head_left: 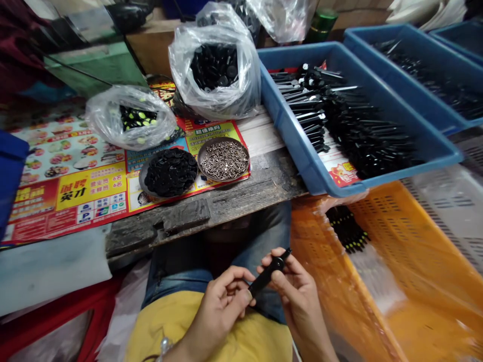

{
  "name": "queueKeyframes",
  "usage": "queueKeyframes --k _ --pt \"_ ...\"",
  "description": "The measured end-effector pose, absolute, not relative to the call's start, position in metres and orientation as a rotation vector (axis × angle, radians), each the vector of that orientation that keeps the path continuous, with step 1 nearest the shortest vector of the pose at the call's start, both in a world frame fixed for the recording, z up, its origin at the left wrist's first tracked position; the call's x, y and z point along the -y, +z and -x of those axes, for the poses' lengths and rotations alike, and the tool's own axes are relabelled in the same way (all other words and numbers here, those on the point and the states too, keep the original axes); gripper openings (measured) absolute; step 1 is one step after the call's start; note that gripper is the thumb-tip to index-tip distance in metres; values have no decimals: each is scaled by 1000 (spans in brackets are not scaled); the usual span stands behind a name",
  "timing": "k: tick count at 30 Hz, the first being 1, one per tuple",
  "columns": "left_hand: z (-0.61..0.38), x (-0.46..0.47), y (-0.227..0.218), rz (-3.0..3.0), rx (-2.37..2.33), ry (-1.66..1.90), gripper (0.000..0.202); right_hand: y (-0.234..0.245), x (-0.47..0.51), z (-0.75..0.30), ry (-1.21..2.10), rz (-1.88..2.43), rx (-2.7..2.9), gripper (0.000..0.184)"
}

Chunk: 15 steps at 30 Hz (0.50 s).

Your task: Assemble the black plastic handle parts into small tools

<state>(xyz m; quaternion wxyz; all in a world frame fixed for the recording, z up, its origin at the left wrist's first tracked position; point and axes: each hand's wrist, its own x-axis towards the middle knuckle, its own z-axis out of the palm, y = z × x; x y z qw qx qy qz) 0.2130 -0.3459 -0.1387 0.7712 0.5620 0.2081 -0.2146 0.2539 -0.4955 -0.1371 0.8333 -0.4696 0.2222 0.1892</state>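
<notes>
Over my lap, both hands grip one slim black plastic handle piece (pixel 268 272). My left hand (pixel 222 301) pinches its lower end between thumb and fingers. My right hand (pixel 296 289) is wrapped round its upper end, thumb on top. On the table edge in front of me stand a metal dish of small silver screws (pixel 224 159) and a dish of round black caps (pixel 170 172). A blue crate (pixel 302 151) to the right holds several similar black pieces.
Two clear bags sit at the back: one with black discs (pixel 215 68), one with black and yellow-green parts (pixel 132 118). An orange perforated basket (pixel 407 261) lined with plastic stands at my right, with a few black pieces inside. Colourful flyers (pixel 75 186) cover the worn table.
</notes>
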Motion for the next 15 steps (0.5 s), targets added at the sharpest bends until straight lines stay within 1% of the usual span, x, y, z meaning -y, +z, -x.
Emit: queueKeyframes --k 15 --pt "-213 346 -138 -1241 -445 -481 37 -138 495 -254 392 987 -469 31"
